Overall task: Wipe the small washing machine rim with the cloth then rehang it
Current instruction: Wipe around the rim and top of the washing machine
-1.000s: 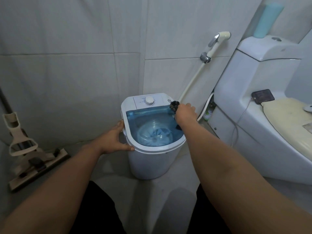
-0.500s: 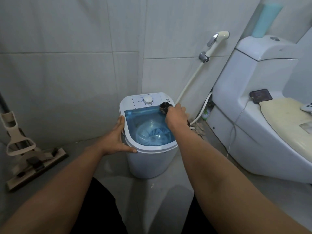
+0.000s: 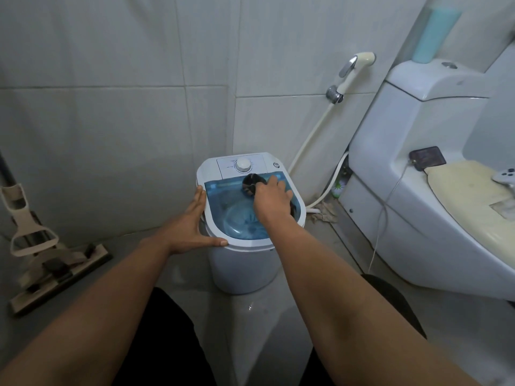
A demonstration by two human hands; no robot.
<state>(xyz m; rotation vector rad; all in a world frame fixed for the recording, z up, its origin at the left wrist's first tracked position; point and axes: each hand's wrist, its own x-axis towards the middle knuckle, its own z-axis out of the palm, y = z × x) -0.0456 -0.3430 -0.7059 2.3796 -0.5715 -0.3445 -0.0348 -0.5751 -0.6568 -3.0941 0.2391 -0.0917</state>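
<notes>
1. Cloth (image 3: 250,184): dark, bunched, pressed under the right hand (image 3: 271,197) at the far edge of the small washing machine (image 3: 242,270), just below the control panel with its white dial (image 3: 243,164). A second dark bit shows past the wrist on the right rim; probably the same cloth trailing.
2. Head view, hands: right hand curled over the cloth, fingers bent down on it, palm hidden. Left hand (image 3: 192,222) spread flat, fingers pressed together along the left rim (image 3: 201,218), thumb on the near lip, bracing the tub.
3. Key relation: the cloth sits at the fingertips, farther out than the palm. The rim's long axis runs from the person toward the wall. The unwiped stretch looks to be the left side, where the left hand rests, so that hand may need to lift.
4. Surface: smooth white plastic rim around a translucent blue lid (image 3: 223,199); it should wipe easily.
5. Room: tiled corner, machine on the floor. Toilet (image 3: 418,168) to the right, bidet sprayer (image 3: 355,64) on the wall, mop (image 3: 53,263) to the left. No hanging place in sight.
</notes>
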